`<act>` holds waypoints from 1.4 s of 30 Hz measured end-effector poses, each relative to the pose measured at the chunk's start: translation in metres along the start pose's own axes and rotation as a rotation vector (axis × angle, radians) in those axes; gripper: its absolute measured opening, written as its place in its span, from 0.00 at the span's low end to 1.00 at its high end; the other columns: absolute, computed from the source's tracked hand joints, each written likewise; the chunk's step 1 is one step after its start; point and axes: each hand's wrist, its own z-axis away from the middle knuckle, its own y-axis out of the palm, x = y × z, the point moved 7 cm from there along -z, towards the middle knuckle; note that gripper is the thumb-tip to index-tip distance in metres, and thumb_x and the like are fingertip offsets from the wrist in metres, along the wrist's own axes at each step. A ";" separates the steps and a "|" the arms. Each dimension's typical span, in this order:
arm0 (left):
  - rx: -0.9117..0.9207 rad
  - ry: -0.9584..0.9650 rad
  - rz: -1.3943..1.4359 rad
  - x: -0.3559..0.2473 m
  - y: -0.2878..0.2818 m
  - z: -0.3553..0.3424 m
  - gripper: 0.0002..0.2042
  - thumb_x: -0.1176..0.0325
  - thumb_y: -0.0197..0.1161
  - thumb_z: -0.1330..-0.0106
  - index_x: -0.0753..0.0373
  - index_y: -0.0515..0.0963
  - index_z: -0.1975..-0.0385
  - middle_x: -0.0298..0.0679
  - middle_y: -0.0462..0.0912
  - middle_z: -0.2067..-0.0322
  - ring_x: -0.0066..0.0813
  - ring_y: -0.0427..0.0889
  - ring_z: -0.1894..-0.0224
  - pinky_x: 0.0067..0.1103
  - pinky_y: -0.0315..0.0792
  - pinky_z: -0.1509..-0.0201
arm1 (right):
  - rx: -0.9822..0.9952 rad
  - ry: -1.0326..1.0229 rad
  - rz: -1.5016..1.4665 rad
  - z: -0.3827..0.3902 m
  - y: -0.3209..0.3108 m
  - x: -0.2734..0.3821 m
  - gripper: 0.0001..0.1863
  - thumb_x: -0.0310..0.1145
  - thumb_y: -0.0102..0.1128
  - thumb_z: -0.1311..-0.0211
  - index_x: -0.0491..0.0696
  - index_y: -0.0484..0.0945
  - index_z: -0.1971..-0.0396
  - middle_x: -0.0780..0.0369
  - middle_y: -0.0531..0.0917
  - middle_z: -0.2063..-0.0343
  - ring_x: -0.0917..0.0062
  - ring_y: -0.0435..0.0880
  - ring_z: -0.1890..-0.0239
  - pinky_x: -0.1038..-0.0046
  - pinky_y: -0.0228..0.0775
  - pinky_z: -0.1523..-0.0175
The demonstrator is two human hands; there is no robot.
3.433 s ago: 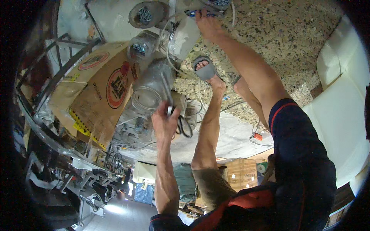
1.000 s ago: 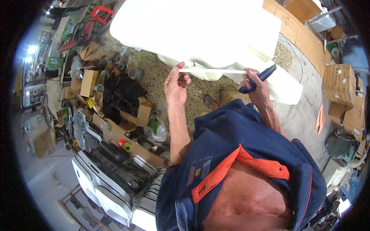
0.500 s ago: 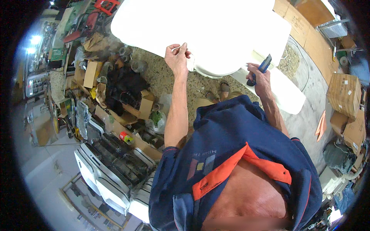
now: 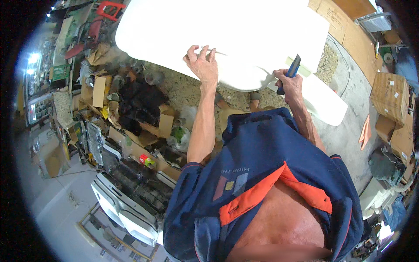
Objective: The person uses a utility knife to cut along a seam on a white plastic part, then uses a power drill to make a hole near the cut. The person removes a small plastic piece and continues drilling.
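A: Clock laid over the head view, twelve at the top. Where was the left hand (image 4: 203, 66)?

B: Twelve, over the large white piece (image 4: 187, 30). Fingers bent and partly spread, about half open. A thin pale strip (image 4: 221, 53) ran from the fingertips toward three, faint in the glare. Could not tell whether it was pinched or only touched.

A: The right hand (image 4: 289, 83)?

B: Two. Fingers closed around a blue utility knife (image 4: 292, 69), blade up and angled toward one. Fingertips sat close to the curved lower edge of the white piece; contact could not be made out.

A: And the white piece itself?

B: Filled the top from eleven round to one, much of its surface washed out by light. A smaller white panel (image 4: 326, 104) lay between two and three, just past the right hand.

A: Surroundings?

B: Speckled flooring (image 4: 174, 85) showed below the white piece, from eleven toward twelve. Brown carton (image 4: 387, 98) near three, with an orange cloth (image 4: 365, 132) on the grey floor at three. Red frame (image 4: 109, 11) near eleven. Clear plastic bag (image 4: 182, 140) with something green inside, just off centre toward eight. The wearer's dark blue shirt (image 4: 262, 135) took up the area from four to six.
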 end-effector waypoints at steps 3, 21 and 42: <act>0.088 0.024 -0.037 -0.008 0.004 0.019 0.20 0.63 0.72 0.33 0.65 0.84 0.45 0.43 0.74 0.38 0.48 0.67 0.37 0.47 0.65 0.35 | -0.019 0.045 0.005 -0.001 0.001 -0.003 0.08 0.28 0.73 0.38 0.39 0.88 0.65 0.65 0.83 0.79 0.84 0.78 0.80 0.77 0.72 0.71; 0.144 0.087 -0.198 -0.035 0.012 0.042 0.52 0.27 0.70 0.45 0.66 0.71 0.30 0.44 0.63 0.24 0.58 0.55 0.23 0.70 0.43 0.26 | -0.005 0.068 -0.072 -0.007 -0.007 -0.012 0.10 0.32 0.71 0.37 0.39 0.85 0.65 0.65 0.83 0.76 0.84 0.78 0.79 0.78 0.74 0.70; 0.121 0.017 -0.169 -0.034 0.016 0.035 0.55 0.25 0.73 0.51 0.67 0.72 0.32 0.52 0.59 0.23 0.64 0.56 0.25 0.75 0.42 0.29 | 0.002 0.109 -0.013 -0.003 0.000 -0.021 0.10 0.33 0.74 0.36 0.42 0.84 0.68 0.66 0.82 0.76 0.83 0.76 0.80 0.77 0.68 0.73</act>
